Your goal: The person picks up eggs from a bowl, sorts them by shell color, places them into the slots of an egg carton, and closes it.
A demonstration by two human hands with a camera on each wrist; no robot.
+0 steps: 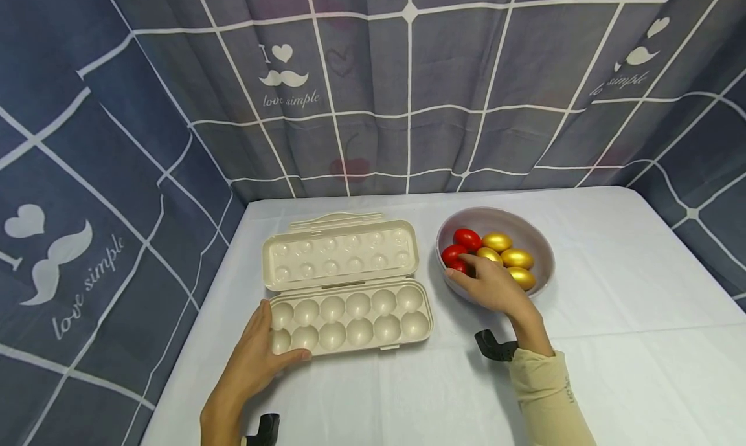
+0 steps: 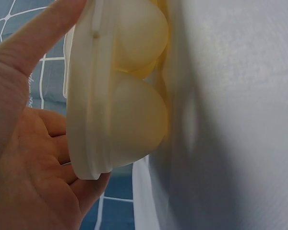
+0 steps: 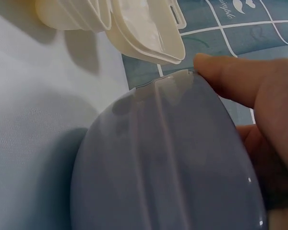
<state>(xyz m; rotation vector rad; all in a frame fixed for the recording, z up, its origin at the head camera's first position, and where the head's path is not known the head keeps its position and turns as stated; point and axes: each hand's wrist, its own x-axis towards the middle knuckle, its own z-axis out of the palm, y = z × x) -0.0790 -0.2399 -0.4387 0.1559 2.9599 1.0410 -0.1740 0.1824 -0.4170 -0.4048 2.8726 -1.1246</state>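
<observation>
A cream egg box point(image 1: 350, 316) lies unfolded on the table, its dimpled lid tilted back and the cups of its base vacant. My left hand point(image 1: 256, 355) touches the base's left end, with straight fingers along that side and the thumb by the front edge; the left wrist view shows this hand point(image 2: 43, 129) at the box rim point(image 2: 84, 120). Inside the mauve bowl point(image 1: 539, 239) are three red eggs point(image 1: 467, 239) and several gold eggs point(image 1: 517, 259). My right hand point(image 1: 489, 284) reaches into the bowl, thumb and forefinger either side of the nearest red egg point(image 1: 458, 265); contact is hidden.
A white cloth point(image 1: 384, 394) covers the table. Behind it and at both sides hangs a grey-blue checked curtain point(image 1: 373, 96). The bowl's outer wall point(image 3: 158, 158) fills much of the right wrist view, with the egg box's lid point(image 3: 149, 28) beyond it.
</observation>
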